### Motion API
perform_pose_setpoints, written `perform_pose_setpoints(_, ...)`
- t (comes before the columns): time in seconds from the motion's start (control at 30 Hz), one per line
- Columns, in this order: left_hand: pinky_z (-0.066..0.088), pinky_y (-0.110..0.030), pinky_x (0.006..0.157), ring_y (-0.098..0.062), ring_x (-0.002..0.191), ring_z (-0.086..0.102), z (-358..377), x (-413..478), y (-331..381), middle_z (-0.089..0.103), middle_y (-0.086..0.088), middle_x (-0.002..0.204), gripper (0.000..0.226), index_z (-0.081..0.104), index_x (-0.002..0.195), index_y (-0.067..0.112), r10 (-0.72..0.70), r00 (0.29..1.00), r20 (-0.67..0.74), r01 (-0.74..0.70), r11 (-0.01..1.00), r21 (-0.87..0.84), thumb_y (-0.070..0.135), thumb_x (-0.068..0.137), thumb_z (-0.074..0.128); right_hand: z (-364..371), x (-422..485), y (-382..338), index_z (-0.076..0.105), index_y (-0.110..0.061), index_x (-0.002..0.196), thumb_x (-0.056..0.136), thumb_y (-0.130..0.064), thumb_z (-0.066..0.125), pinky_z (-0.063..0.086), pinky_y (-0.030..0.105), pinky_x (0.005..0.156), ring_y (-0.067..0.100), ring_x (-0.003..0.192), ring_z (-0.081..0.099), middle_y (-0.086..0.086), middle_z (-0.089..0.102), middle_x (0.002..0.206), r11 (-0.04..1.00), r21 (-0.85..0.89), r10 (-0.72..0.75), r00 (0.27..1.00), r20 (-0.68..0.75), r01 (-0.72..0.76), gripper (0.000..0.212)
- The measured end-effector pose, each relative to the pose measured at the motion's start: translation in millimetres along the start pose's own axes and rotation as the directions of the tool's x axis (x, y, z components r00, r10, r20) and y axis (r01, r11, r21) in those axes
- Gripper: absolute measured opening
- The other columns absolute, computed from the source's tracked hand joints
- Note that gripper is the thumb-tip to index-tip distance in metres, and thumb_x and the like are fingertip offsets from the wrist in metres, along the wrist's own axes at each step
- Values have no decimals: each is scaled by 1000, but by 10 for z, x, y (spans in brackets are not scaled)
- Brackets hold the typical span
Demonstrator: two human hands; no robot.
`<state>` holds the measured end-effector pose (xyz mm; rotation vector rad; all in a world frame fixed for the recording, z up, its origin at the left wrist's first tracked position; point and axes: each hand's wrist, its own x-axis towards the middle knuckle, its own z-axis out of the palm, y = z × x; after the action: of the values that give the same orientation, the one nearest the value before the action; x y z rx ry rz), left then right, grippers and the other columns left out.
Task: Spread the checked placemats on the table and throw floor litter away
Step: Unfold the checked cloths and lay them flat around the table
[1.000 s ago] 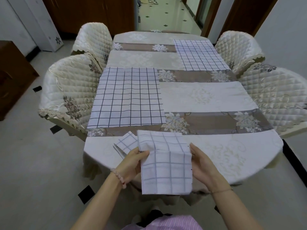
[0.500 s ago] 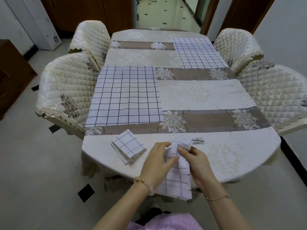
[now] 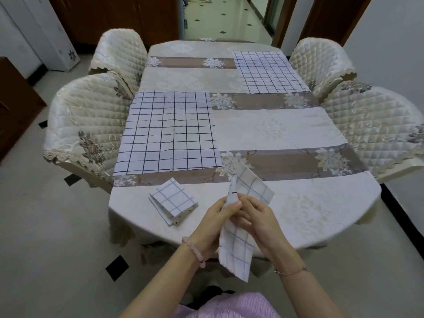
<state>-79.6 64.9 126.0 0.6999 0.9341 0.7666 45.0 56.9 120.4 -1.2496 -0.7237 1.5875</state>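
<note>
Two hands meet above the near edge of the table [image 3: 321, 203], both closed on one half-folded checked placemat [image 3: 236, 249]. The left hand [image 3: 213, 223] pinches the cloth between thumb and fingers, and the right hand [image 3: 261, 223] curls round it just beside, the two touching. Below them the placemat hangs limp toward the person's lap; above them a flap [image 3: 253, 183] stands up, tilted over the tablecloth. It looks thin, light and soft, holding its fold creases but with no stiffness of its own, so it probably needs a light pinch at two neighbouring corners, drawn apart, rather than a grip in the middle, where the layers bunch. On the smooth tablecloth it may well slide, so flattening with open palms seems wise. To the left a folded placemat [image 3: 173, 200] lies on the table, unopened. Beyond it one spread placemat [image 3: 168, 134] lies flat on the left side and another [image 3: 268, 71] far off on the right, with quilted chairs [image 3: 87, 115] flanking the table.
</note>
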Motion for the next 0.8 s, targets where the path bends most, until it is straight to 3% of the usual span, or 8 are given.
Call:
perform_pose_setpoints(0.2, 44, -49, 102, -34, 111, 60, -52, -17, -17, 62, -25, 120, 36, 64, 116, 6, 1, 998, -64, -2, 1000, -23, 30, 93, 52, 13, 50, 31, 64, -15, 112, 88, -25, 63, 56, 27, 72, 17, 83, 64, 16, 64, 99, 991, -129, -48, 995, -89, 36, 26)
perform_pose_setpoints(0.33, 47, -53, 98, -36, 109, 63, -102, -1, 7, 69, -18, 112, 38, 65, 114, 7, -24, 983, -180, 24, 1000, -3, 33, 97, 43, 41, 92, 37, 63, -22, 111, 87, -24, 64, 56, 35, 83, 17, 88, 61, 9, 61, 102, 978, -204, -65, 992, -107, 42, 23)
perform_pose_setpoints(0.5, 48, -54, 96, -31, 105, 64, -128, -6, 25, 71, -11, 107, 34, 68, 105, 20, 10, 980, -197, 9, 995, 94, 35, 98, 38, 117, 107, 27, 58, -22, 118, 85, -33, 66, 58, 32, 85, 18, 104, 64, 7, 61, 115, 979, -204, -32, 992, -123, 6, 36)
perform_pose_setpoints(0.6, 54, -40, 90, -21, 103, 66, -125, 4, 24, 71, -4, 106, 34, 68, 103, 25, 33, 988, -150, -7, 985, 171, 34, 98, 36, 145, 139, 30, 57, -19, 117, 84, -31, 68, 58, 35, 85, 21, 104, 65, 9, 61, 115, 981, -192, -7, 989, -145, -22, 37)
perform_pose_setpoints(0.67, 53, -20, 77, -6, 97, 65, -112, 6, 26, 71, 8, 100, 31, 66, 101, 30, 59, 991, -121, -31, 975, 222, 32, 99, 35, 158, 163, 42, 58, -14, 112, 85, -25, 67, 57, 37, 84, 21, 99, 66, 8, 63, 109, 979, -198, 6, 987, -158, -38, 31)
perform_pose_setpoints(0.7, 51, -17, 75, -4, 94, 64, -122, 14, 24, 70, 10, 97, 30, 66, 96, 30, 76, 989, -130, -43, 970, 239, 31, 98, 36, 156, 174, 45, 60, -10, 106, 87, -21, 65, 58, 35, 81, 20, 92, 66, 8, 64, 102, 980, -197, 0, 985, -170, -34, 23)
perform_pose_setpoints(0.8, 50, -33, 80, -24, 95, 64, -198, 61, 46, 71, -8, 98, 29, 67, 90, 13, 76, 975, -208, -35, 980, 197, 31, 94, 45, 60, 210, 15, 60, -7, 83, 90, -13, 58, 53, 23, 58, 15, 67, 60, 7, 60, 77, 988, -150, -12, 976, -216, -21, 9)
